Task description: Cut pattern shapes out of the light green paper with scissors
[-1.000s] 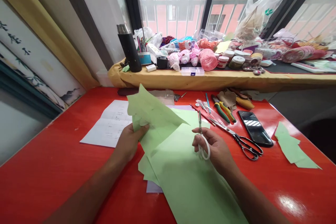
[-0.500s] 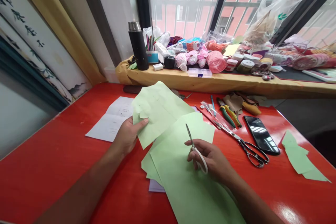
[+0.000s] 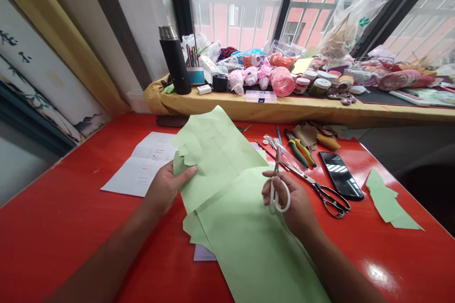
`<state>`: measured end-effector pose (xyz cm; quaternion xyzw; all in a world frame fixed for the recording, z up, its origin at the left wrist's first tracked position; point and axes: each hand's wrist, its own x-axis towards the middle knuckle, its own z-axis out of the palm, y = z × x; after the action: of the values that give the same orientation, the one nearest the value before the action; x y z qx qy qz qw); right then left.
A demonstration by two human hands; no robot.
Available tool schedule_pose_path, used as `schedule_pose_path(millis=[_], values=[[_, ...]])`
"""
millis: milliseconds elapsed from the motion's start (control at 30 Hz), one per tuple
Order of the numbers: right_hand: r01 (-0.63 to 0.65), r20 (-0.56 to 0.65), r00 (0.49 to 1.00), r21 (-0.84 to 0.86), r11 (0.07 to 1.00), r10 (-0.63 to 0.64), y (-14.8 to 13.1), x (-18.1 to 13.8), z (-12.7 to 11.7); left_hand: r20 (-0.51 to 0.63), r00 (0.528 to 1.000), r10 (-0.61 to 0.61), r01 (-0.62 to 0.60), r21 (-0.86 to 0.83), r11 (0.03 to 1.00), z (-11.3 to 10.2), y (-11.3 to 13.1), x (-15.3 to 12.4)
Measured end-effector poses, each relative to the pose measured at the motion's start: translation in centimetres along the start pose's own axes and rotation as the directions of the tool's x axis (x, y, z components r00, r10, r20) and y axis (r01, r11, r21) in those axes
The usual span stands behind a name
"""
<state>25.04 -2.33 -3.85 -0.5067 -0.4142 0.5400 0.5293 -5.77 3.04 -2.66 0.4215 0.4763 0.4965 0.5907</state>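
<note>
Cut green paper (image 3: 222, 151), one piece, irregular outline, faint drawn lines on its face and a small curled flap near its left edge; located mid-scene above the red table (image 3: 64, 241), its near right side overlapping a large green sheet (image 3: 263, 241), whether touching it cannot be told; left hand (image 3: 167, 187) clamped on the piece's near left edge, thumb on top, fingers mostly hidden behind; right hand (image 3: 295, 206) closed round the handles of white-handled scissors (image 3: 277, 168), blades upward and to the far side, over the large sheet; beneath that sheet, at left, another green sheet (image 3: 196, 231) and a lilac sheet (image 3: 204, 253), both partly covered; left of these, one creased white sheet (image 3: 137, 170) with small markings; right of the right hand, one pair of large metal scissors (image 3: 332, 199), beside a black phone (image 3: 340, 175); farther off, pliers (image 3: 301, 150) with green and yellow grips; far right of the table, green offcuts (image 3: 387, 201); on the far ledge (image 3: 213, 104), at left, one black flask (image 3: 176, 64), upright.
</note>
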Motion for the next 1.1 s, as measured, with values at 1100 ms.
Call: schedule_pose_path(millis=[1100], values=[[0.005,-0.079,0.997,-0.042,0.999,-0.009,-1.3,0.0,-0.3,0.427,0.848,-0.312,0.316,0.064,0.947,3.0,-1.3,-2.1]])
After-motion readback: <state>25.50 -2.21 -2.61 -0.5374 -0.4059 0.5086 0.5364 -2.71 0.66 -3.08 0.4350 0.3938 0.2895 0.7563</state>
